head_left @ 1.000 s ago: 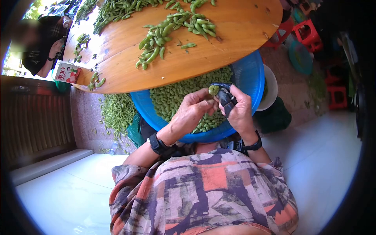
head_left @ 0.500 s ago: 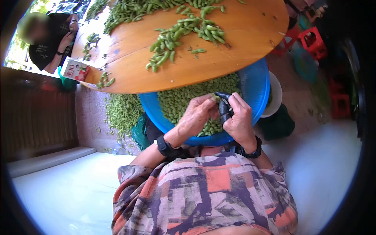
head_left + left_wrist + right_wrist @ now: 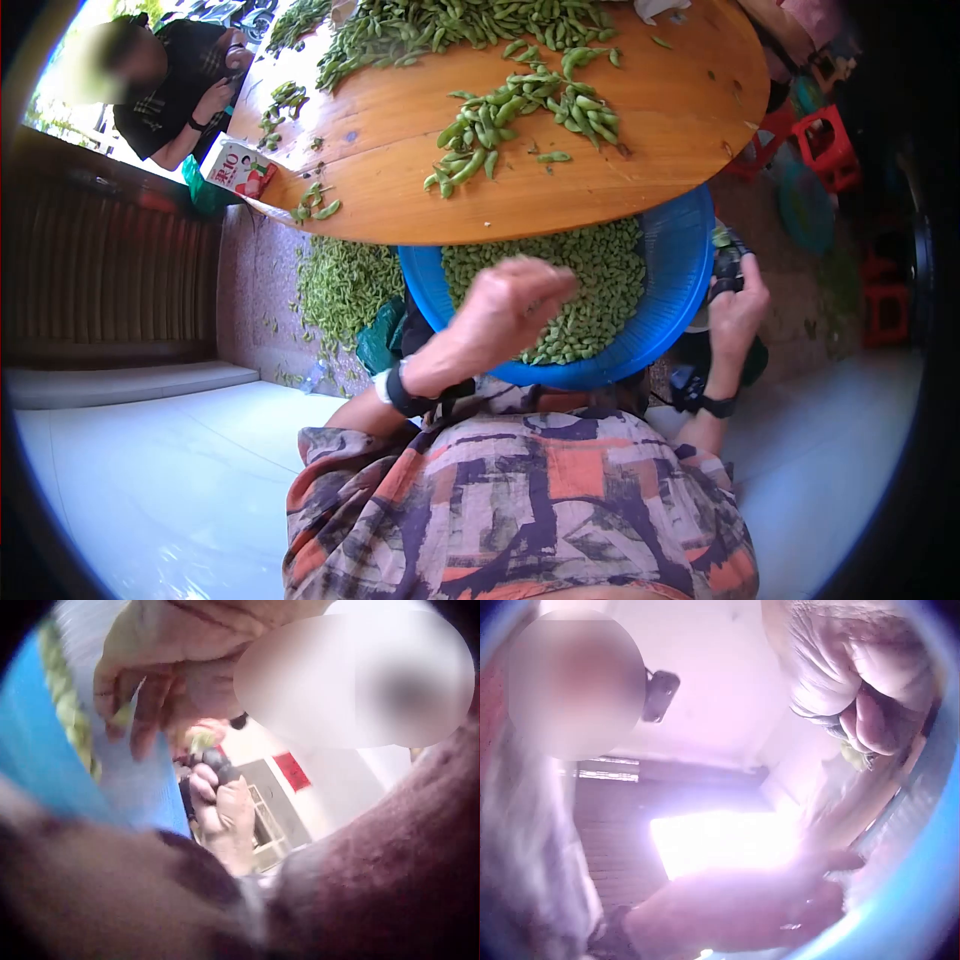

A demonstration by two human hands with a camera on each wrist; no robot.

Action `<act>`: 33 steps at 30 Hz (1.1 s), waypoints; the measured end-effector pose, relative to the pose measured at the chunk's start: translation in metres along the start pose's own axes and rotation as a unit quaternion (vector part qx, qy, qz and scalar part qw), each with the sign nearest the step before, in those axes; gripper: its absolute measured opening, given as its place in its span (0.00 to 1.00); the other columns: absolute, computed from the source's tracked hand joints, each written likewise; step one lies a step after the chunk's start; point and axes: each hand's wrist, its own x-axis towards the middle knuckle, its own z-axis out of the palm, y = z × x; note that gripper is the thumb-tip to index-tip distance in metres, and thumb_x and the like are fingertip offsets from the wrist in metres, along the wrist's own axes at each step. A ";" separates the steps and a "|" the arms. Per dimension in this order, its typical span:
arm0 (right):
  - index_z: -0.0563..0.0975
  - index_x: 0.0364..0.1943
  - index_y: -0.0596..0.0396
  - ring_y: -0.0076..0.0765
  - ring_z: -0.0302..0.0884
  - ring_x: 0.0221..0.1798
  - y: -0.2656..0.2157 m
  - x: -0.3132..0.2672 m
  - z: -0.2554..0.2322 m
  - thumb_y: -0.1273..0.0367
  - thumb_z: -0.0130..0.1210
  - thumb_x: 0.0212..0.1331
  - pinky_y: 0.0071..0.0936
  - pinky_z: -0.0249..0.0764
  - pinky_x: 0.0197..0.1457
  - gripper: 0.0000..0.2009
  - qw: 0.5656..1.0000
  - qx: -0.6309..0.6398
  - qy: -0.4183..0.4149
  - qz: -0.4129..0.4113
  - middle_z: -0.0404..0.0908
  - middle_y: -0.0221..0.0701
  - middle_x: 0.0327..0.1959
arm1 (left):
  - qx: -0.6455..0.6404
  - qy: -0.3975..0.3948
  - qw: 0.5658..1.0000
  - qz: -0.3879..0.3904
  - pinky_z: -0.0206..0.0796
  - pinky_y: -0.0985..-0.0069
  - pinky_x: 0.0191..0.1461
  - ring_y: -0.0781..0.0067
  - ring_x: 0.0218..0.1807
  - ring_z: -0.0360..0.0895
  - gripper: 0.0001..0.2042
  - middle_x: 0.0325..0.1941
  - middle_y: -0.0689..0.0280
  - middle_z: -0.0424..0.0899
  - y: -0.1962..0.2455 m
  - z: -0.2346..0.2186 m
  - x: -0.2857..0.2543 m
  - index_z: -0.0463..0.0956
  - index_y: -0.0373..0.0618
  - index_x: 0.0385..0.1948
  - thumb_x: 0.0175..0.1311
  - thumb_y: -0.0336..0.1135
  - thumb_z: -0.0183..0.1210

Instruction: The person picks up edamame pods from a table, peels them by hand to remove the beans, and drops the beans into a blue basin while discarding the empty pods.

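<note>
My left hand (image 3: 510,305), blurred, is over the blue basin (image 3: 695,270) heaped with shelled green soybeans (image 3: 590,300). In the left wrist view its fingers curl, with a small green soybean (image 3: 124,715) at the fingertips. Beyond the basin's right rim is my right hand (image 3: 738,300), with black coverings on its thumb and a finger. It pinches a green soybean pod (image 3: 722,238) at the fingertips; in the right wrist view the pod (image 3: 855,756) is mostly hidden by the fingers.
Unshelled pods (image 3: 470,130) lie on the wooden table (image 3: 390,200) over the basin's far side. A red-and-white carton (image 3: 238,168) stands at its left edge, near another person (image 3: 190,90). Loose green pods (image 3: 345,290) are on the floor at left; red stools (image 3: 826,148) stand at right.
My hands, together over the basin earlier, have parted. The right hand has moved right past the rim with the pod, while the left stays over the beans. The head view has shifted.
</note>
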 end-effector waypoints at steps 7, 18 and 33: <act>0.76 0.51 0.62 0.61 0.78 0.36 0.003 0.004 -0.014 0.82 0.44 0.40 0.43 0.73 0.43 0.27 0.993 -0.119 0.026 0.003 0.80 0.53 0.31 | 0.330 0.179 0.924 -0.069 0.69 0.63 0.42 0.53 0.39 0.77 0.06 0.35 0.57 0.77 -0.038 -0.066 0.040 0.80 0.40 0.35 0.57 0.28 0.61; 0.77 0.36 0.60 0.13 0.68 0.22 -0.078 -0.012 0.037 0.67 0.47 0.63 0.15 0.64 0.23 0.11 0.855 0.383 -0.320 0.143 0.74 0.23 0.22 | -0.292 0.067 0.926 -0.228 0.64 0.85 0.29 0.85 0.24 0.71 0.05 0.24 0.72 0.79 0.006 -0.012 0.025 0.76 0.40 0.35 0.61 0.25 0.63; 0.78 0.42 0.62 0.12 0.64 0.20 -0.067 -0.021 0.039 0.69 0.48 0.66 0.13 0.59 0.21 0.11 0.829 0.431 -0.349 0.068 0.69 0.19 0.18 | -0.368 0.047 0.903 -0.215 0.67 0.83 0.28 0.83 0.26 0.75 0.10 0.27 0.67 0.80 0.005 0.027 0.007 0.71 0.38 0.38 0.60 0.21 0.63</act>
